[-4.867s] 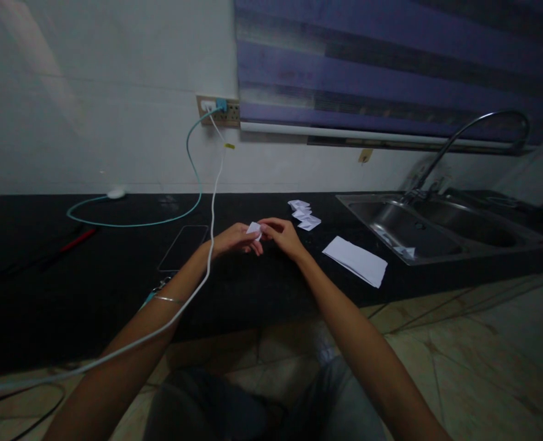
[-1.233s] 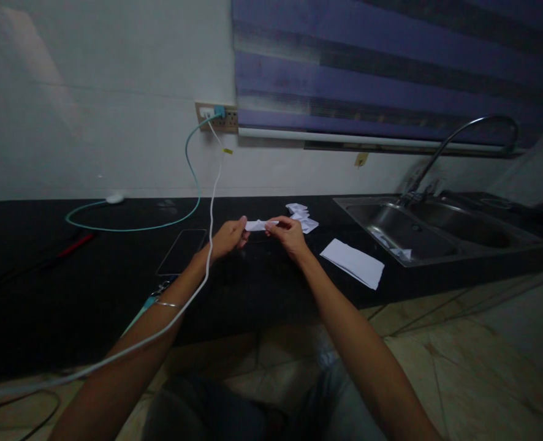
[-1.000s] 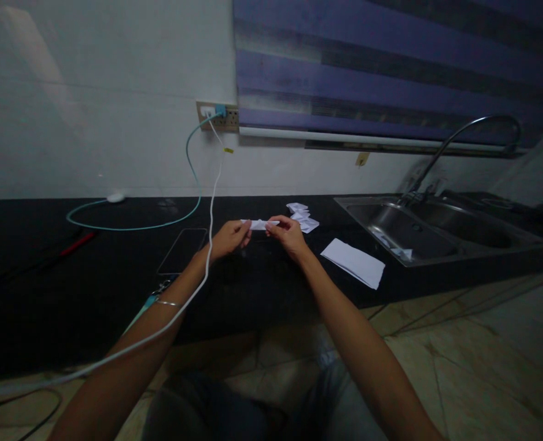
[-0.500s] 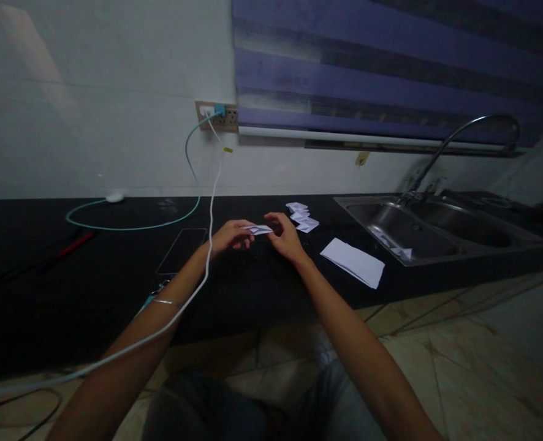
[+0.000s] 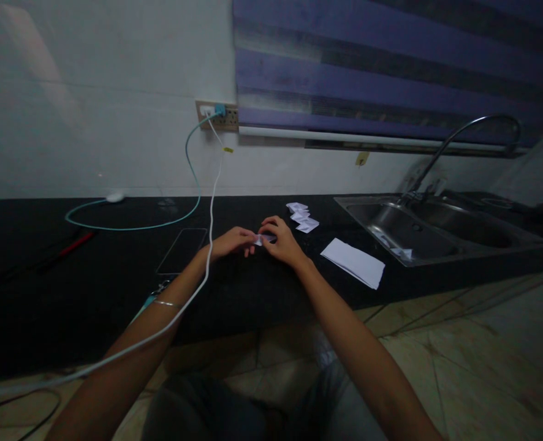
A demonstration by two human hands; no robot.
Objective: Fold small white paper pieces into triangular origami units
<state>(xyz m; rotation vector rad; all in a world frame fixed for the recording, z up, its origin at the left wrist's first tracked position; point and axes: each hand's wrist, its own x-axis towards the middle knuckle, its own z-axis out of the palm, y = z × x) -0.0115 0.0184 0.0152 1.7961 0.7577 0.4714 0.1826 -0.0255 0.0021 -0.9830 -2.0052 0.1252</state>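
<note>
Both of my hands meet low over the black counter (image 5: 92, 269) around a small folded white paper piece (image 5: 263, 239). My left hand (image 5: 231, 241) pinches its left end with curled fingers. My right hand (image 5: 281, 240) covers and presses the right part, so most of the paper is hidden. A few centimetres behind my right hand lies a little heap of folded white paper pieces (image 5: 303, 217). To the right, a stack of white paper sheets (image 5: 355, 262) lies flat near the counter's front edge.
A dark phone (image 5: 182, 250) lies left of my hands. A white cable (image 5: 211, 214) and a teal cable (image 5: 161, 219) run from the wall socket (image 5: 217, 114). A steel sink (image 5: 418, 229) with a curved tap (image 5: 464, 131) sits at the right. Something red (image 5: 76, 242) lies far left.
The paper, held stretched out as a strip between both hands a second ago, is now folded small. Both hands have come together and dropped closer to the counter.
</note>
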